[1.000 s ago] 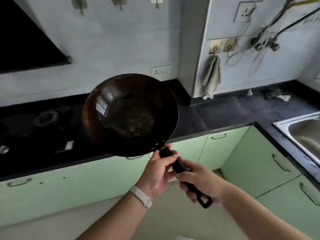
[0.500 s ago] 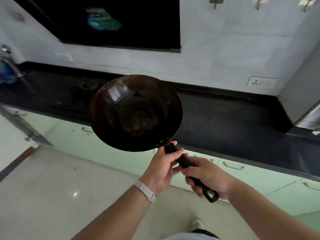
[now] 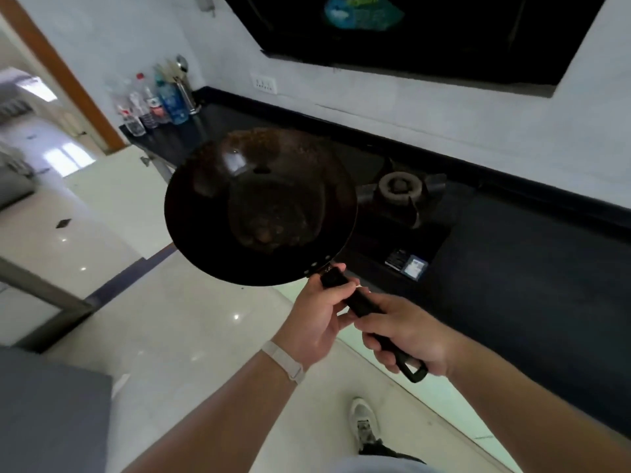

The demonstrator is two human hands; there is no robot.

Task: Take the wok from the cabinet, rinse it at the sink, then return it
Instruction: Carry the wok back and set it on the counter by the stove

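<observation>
A person's two bare hands hold a dark round wok (image 3: 261, 206) up in the air in front of a black kitchen counter (image 3: 532, 254). The wok's bowl faces the camera, tilted, with brownish mottled patches on its inner surface and a pale glint near its upper edge. It touches neither the counter nor the floor.

The left hand (image 3: 316, 320) grips the black handle (image 3: 362, 303) close to where it joins the bowl, fingers curled around it and thumb resting along the top. A pale band (image 3: 284, 361) circles the left wrist. The right hand (image 3: 408, 336) is closed around the far end of the same handle, just beside the left hand, with the handle's loop end sticking out below the fist.

Behind the wok, a gas burner (image 3: 399, 189) with a round ring sits on the counter. At the counter's far left end stand several plastic bottles (image 3: 153, 104) and a metal holder with utensils. A large dark panel (image 3: 426, 32) hangs on the white wall above. Pale glossy floor tiles (image 3: 184, 319) spread below, and a light shoe (image 3: 363, 423) shows near the bottom edge
</observation>
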